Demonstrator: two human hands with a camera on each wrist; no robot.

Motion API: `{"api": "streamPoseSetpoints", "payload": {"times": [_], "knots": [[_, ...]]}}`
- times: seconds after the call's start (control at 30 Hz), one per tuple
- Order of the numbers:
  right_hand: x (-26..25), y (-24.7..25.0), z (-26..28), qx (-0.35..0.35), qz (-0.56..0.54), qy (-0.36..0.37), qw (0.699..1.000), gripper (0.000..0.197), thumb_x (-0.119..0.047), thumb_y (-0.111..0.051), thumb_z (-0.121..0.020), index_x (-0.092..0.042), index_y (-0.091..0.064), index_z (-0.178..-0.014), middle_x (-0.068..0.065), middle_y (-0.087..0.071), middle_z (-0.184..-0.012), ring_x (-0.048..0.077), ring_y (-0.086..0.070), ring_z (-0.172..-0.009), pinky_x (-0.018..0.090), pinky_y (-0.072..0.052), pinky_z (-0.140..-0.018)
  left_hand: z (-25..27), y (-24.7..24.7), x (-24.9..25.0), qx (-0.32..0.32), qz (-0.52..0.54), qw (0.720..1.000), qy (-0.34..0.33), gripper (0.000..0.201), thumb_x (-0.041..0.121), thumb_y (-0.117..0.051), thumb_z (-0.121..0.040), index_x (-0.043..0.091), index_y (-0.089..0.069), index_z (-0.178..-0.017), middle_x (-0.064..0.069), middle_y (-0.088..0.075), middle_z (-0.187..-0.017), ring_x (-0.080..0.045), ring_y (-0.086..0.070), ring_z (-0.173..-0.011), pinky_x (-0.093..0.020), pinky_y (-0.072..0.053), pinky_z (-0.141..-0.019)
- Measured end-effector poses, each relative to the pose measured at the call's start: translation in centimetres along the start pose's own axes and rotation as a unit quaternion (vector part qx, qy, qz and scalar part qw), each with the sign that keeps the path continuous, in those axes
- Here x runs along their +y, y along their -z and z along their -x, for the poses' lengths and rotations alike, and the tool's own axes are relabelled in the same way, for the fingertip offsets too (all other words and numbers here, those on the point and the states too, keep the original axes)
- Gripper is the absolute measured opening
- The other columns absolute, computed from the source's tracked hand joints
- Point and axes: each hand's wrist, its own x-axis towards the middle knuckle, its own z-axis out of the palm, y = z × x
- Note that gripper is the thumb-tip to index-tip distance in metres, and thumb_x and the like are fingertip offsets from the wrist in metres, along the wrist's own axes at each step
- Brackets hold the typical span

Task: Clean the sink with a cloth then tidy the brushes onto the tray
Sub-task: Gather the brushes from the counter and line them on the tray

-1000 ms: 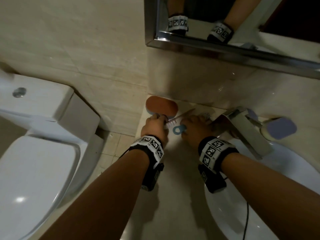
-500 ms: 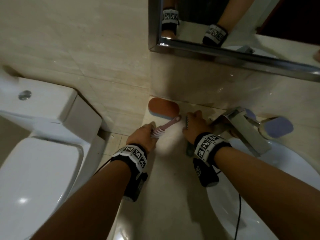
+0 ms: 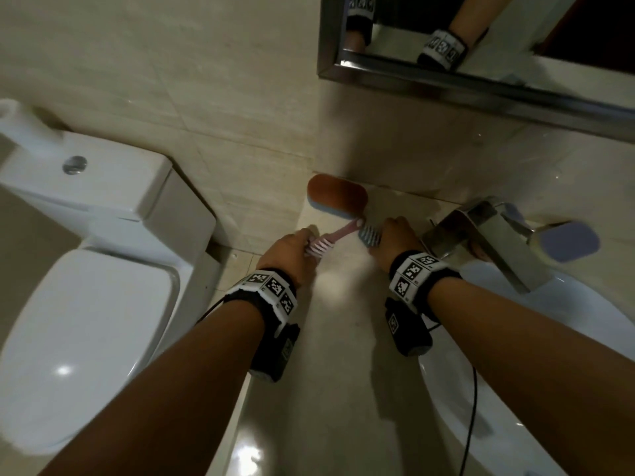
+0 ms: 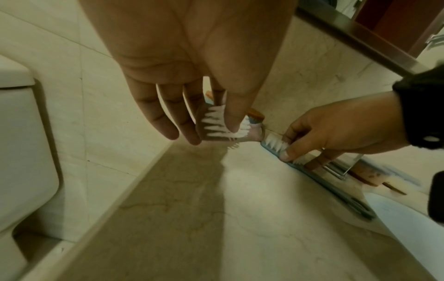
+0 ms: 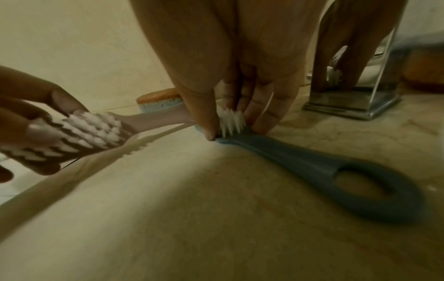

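A: What does each hand hold?

B: The left hand (image 3: 292, 250) grips the pink brush (image 3: 328, 240) by its bristle end, lifted off the counter (image 3: 330, 355). The right hand (image 3: 398, 240) pinches the head of the blue brush (image 5: 312, 167), which lies flat near the counter's back edge.

A: How to proceed well?

B: Probably raise the blue brush level, clear of the tap (image 3: 488, 235). No tray is identifiable.

A: Surroundings?

B: Glossy stone counter, sink (image 3: 563, 355) at its right edge, toilet (image 3: 86, 304) beyond its left edge, mirror (image 3: 481, 46) above.
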Motion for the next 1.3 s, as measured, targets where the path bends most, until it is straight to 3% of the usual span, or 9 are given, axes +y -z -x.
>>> {"api": "streamPoseSetpoints", "payload": {"times": [0.2, 0.3, 0.43, 0.57, 0.73, 0.83, 0.97, 1.13, 1.3], "knots": [[1.0, -0.2, 1.2, 0.002, -0.003, 0.013, 1.000, 0.033, -0.021, -0.048, -0.092, -0.003, -0.053, -0.119, 0.017, -0.051, -0.125, 0.034, -0.049, -0.118, 0.036, -0.040, -0.098, 1.2, 1.7, 0.8, 0.050, 0.014, 0.998, -0.037, 0.031, 0.017, -0.054, -0.090, 0.011, -0.053, -0.120, -0.015, -0.055, -0.112, -0.031, -0.054, -0.103, -0.024, -0.034, -0.078], [1.3, -0.5, 2.2, 0.014, -0.004, 0.033, 0.999, 0.039, -0.020, -0.051, -0.091, -0.003, -0.045, -0.126, 0.021, -0.052, -0.125, 0.036, -0.051, -0.116, 0.037, -0.040, -0.098, 2.0, 2.3, 1.3, 0.085, 0.045, 0.994, -0.054, 0.032, 0.014, -0.056, -0.088, 0.012, -0.052, -0.120, -0.014, -0.056, -0.112, -0.029, -0.054, -0.102, -0.023, -0.033, -0.076], [1.3, -1.0, 3.1, 0.006, -0.015, 0.038, 0.999, 0.062, -0.018, -0.072, -0.077, -0.006, -0.038, -0.128, 0.020, -0.052, -0.125, 0.035, -0.051, -0.116, 0.040, -0.043, -0.098, 3.3, 2.8, 1.6, 0.134, 0.115, 0.983, -0.056, 0.028, 0.010, -0.058, -0.086, 0.013, -0.053, -0.113, -0.010, -0.059, -0.104, -0.020, -0.054, -0.089, -0.024, -0.039, -0.076], [1.1, -1.3, 3.5, 0.021, -0.042, 0.034, 0.998, 0.054, -0.021, -0.069, -0.080, -0.003, -0.042, -0.124, 0.021, -0.057, -0.122, 0.036, -0.054, -0.113, 0.041, -0.044, -0.098, 4.6, 3.0, 1.6, 0.152, 0.172, 0.972, -0.051, 0.032, 0.008, -0.056, -0.087, 0.016, -0.048, -0.117, 0.002, -0.055, -0.092, -0.013, -0.055, -0.076, -0.021, -0.041, -0.069], [1.0, -1.6, 3.6, -0.008, -0.016, 0.022, 1.000, 0.062, -0.023, -0.074, -0.071, -0.006, -0.046, -0.123, 0.018, -0.053, -0.125, 0.032, -0.052, -0.114, 0.037, -0.043, -0.099, 4.7, 2.2, 0.6, 0.140, 0.179, 0.974, -0.024, 0.023, 0.010, -0.054, -0.089, 0.017, -0.048, -0.111, -0.003, -0.061, -0.094, -0.021, -0.060, -0.078, -0.033, -0.052, -0.076], [1.2, -1.4, 3.8, -0.011, 0.003, 0.030, 1.000, 0.054, -0.021, -0.068, -0.078, -0.006, -0.048, -0.125, 0.018, -0.044, -0.130, 0.032, -0.050, -0.114, 0.032, -0.039, -0.100, 4.7, 1.4, -0.1, 0.124, 0.168, 0.978, -0.011, 0.022, 0.009, -0.053, -0.090, 0.015, -0.049, -0.111, -0.008, -0.062, -0.099, -0.023, -0.060, -0.081, -0.038, -0.053, -0.079], [1.2, -0.5, 4.3, -0.002, -0.007, 0.050, 0.999, 0.036, -0.017, -0.055, -0.088, -0.003, -0.054, -0.121, 0.018, -0.056, -0.124, 0.033, -0.054, -0.113, 0.032, -0.042, -0.095, 4.7, 1.4, -0.3, 0.095, 0.153, 0.983, 0.018, 0.027, 0.010, -0.055, -0.089, 0.013, -0.050, -0.116, -0.009, -0.062, -0.105, -0.026, -0.061, -0.087, -0.035, -0.051, -0.082], [-0.1, 2.4, 6.6, -0.023, -0.015, 0.066, 0.997, 0.034, -0.021, -0.045, -0.094, -0.003, -0.052, -0.122, 0.019, -0.058, -0.124, 0.034, -0.055, -0.114, 0.035, -0.045, -0.096, 5.4, 3.1, 0.9, 0.081, 0.203, 0.975, 0.050, 0.032, 0.010, -0.062, -0.085, 0.015, -0.047, -0.113, 0.000, -0.061, -0.088, -0.009, -0.055, -0.063, -0.011, -0.040, -0.052], [-1.7, 5.9, 9.4, -0.017, -0.090, 0.078, 0.993, 0.046, -0.015, -0.056, -0.088, -0.007, -0.039, -0.131, 0.019, -0.055, -0.126, 0.034, -0.054, -0.116, 0.038, -0.043, -0.096, 6.4, 6.1, 3.4, 0.097, 0.184, 0.978, 0.002, 0.017, 0.014, -0.060, -0.087, 0.020, -0.049, -0.098, 0.002, -0.060, -0.078, -0.008, -0.055, -0.063, -0.006, -0.040, -0.047]]}}
